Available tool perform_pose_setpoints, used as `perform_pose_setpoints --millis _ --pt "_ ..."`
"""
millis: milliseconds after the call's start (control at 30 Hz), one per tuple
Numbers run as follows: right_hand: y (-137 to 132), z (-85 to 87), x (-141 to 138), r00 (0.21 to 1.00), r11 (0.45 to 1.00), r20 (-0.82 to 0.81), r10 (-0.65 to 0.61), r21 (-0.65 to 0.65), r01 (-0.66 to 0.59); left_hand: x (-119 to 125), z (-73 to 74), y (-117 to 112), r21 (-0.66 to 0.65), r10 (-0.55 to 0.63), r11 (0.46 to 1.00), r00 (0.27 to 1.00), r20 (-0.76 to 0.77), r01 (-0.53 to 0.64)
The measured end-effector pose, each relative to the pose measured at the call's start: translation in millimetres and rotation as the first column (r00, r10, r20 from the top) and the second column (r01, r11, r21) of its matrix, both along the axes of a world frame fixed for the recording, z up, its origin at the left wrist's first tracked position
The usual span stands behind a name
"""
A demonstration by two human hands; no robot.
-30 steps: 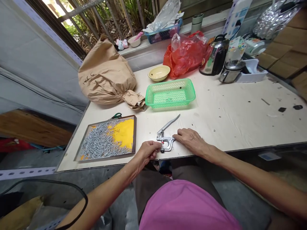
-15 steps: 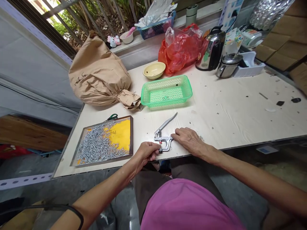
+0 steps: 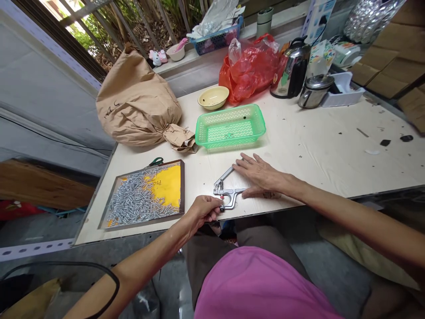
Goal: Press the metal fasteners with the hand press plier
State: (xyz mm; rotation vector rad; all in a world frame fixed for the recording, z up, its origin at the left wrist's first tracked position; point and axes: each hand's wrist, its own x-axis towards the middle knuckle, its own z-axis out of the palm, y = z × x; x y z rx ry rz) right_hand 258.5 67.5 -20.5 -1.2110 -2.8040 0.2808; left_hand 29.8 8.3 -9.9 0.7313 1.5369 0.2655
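Note:
A silver lever press tool (image 3: 226, 192) lies near the front edge of the pale table (image 3: 332, 150). My left hand (image 3: 202, 212) is pinched closed at the tool's jaw, its fingertips holding a tiny part I cannot make out. My right hand (image 3: 257, 173) lies flat with fingers stretched over the tool's long lever handle, thumb beside the tool's body. Left of the tool sits a brown-framed yellow tray (image 3: 172, 182) covered with several small silver metal pieces (image 3: 133, 201).
A green plastic basket (image 3: 230, 127) stands behind the tool. Further back are a yellow bowl (image 3: 213, 97), a big brown paper sack (image 3: 136, 106), a red plastic bag (image 3: 252, 68), a steel kettle (image 3: 292, 68) and a metal pot (image 3: 314, 91). Green-handled scissors (image 3: 156, 161) lie by the tray.
My right hand has moved from the tool's body up and forward onto the lever handle, fingers spread. My left hand has stayed pinched at the jaw.

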Motion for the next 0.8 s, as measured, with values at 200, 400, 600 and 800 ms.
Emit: perform_pose_setpoints --millis 200,400,600,800 --pt "7 4.5 -5 0.999 1.0 0.044 0.007 -0.007 -0.007 1 0.5 0 0.007 -0.021 1.0 0.999 -0.035 0.021" --pt "-5 12.5 -7 0.998 0.997 0.058 -0.037 -0.06 0.04 2 9.1 -8 0.314 -0.191 0.878 0.866 -0.462 0.361" --pt "-14 23.3 -9 0.995 0.99 0.06 -0.078 -0.114 0.085 26 6.8 8 0.459 -0.234 0.249 0.513 -0.826 0.853" --pt "-16 29.2 -5 0.996 0.984 0.074 -0.043 -0.167 0.055 40 2.6 36 0.364 -0.37 0.063 0.361 -0.856 0.929"
